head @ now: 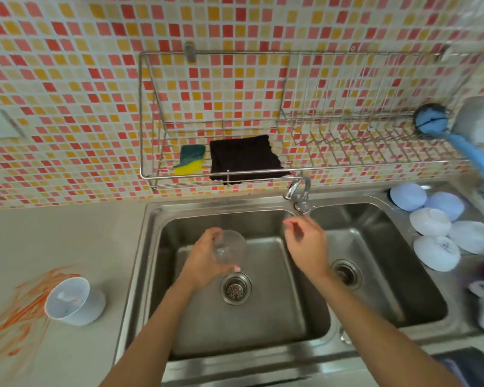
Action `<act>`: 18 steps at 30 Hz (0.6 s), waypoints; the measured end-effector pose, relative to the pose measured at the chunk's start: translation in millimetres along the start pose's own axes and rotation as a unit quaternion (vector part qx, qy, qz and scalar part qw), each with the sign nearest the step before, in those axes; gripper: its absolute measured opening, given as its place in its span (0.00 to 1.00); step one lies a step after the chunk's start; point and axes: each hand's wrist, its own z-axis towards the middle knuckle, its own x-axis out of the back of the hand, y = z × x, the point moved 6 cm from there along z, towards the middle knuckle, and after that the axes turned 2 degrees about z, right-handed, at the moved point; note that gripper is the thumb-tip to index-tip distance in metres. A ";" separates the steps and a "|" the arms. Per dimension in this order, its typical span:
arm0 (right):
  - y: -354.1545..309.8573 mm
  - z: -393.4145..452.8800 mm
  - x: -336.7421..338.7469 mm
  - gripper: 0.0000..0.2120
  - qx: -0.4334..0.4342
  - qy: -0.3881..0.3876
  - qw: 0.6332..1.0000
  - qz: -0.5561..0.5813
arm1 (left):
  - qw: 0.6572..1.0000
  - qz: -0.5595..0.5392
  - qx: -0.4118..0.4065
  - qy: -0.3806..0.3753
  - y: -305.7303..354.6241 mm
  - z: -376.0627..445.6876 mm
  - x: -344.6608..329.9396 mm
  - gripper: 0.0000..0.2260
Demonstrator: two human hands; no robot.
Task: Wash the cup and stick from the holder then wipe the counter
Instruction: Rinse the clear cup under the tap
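Clear cup held over left basin; stick apparently pinched near tap.

The clear cup (231, 247) is gripped by the left hand (204, 258) above the left sink basin (179, 317). A thin clear stick seems pinched in the right hand (305, 244) under the faucet (298, 189), though blur obscures it. A wet cup may slip and strike the steel. The orange-smeared counter (20, 311) beside the holder (73, 300) is not yet wiped.

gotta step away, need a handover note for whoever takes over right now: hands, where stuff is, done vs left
Left hand grips the clear cup over the left sink basin.
Right hand is near the tap, fingers curled; the blur hides whether it holds the stick.
Holder stands on the counter beside orange streaks.
Sponge and dark cloth sit on the rack.
Left: washing, wiping.
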 end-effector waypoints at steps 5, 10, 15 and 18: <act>90.9 2.5 20.4 0.05 -0.146 -0.045 0.987 -0.048 | 1.000 0.019 -0.007 -0.016 27.3 22.2 -31.8 0.41; 123.9 25.8 13.1 0.17 -0.210 -0.099 0.972 -0.044 | 1.000 0.016 0.001 -0.024 41.8 47.6 -52.0 0.40; 133.0 48.3 -6.6 0.22 -0.214 -0.141 0.966 -0.043 | 0.999 0.022 0.007 -0.033 47.2 62.9 -65.1 0.40; 136.7 58.2 -14.0 0.20 -0.220 -0.141 0.965 -0.033 | 0.999 0.018 0.008 -0.028 52.0 67.8 -66.6 0.39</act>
